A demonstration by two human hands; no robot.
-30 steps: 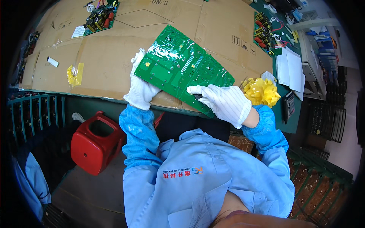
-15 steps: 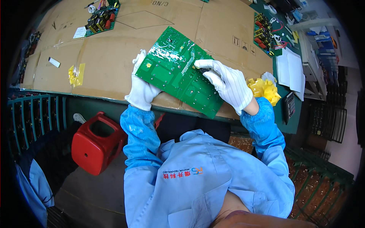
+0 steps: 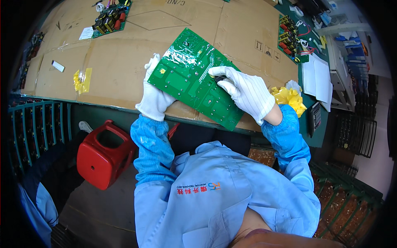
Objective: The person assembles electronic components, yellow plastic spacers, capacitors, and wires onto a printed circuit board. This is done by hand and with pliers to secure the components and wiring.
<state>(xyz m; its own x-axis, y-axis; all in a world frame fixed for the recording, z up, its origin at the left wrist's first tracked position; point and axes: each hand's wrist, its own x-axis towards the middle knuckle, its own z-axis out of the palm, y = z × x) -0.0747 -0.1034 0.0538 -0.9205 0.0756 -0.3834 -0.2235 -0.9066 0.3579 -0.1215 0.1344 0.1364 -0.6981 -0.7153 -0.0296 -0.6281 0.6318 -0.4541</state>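
Note:
A green circuit board [image 3: 182, 78] is tilted above the cardboard-covered table, its soldered underside facing up. My left hand [image 3: 155, 91], in a white glove, grips the board's left edge. Its fingers are mostly hidden behind the board. In a white glove with thin stripes, my right hand [image 3: 244, 89] is closed in a pinch over the middle of the board. Between the thumb and fingers is a small dark object [image 3: 219, 78] against the board's surface; its kind cannot be made out.
Brown cardboard [image 3: 124, 62] covers the table. A populated circuit board [image 3: 111, 20] lies at the far left, another [image 3: 288, 39] at the right. Crumpled yellow tape [image 3: 289, 99], white papers [image 3: 316, 78] and a calculator [image 3: 315, 118] lie rightward. A red stool [image 3: 97, 161] stands below left.
My right hand has shifted slightly to the left over the board, still pinching the dark object. The left hand and the board are almost unmoved.

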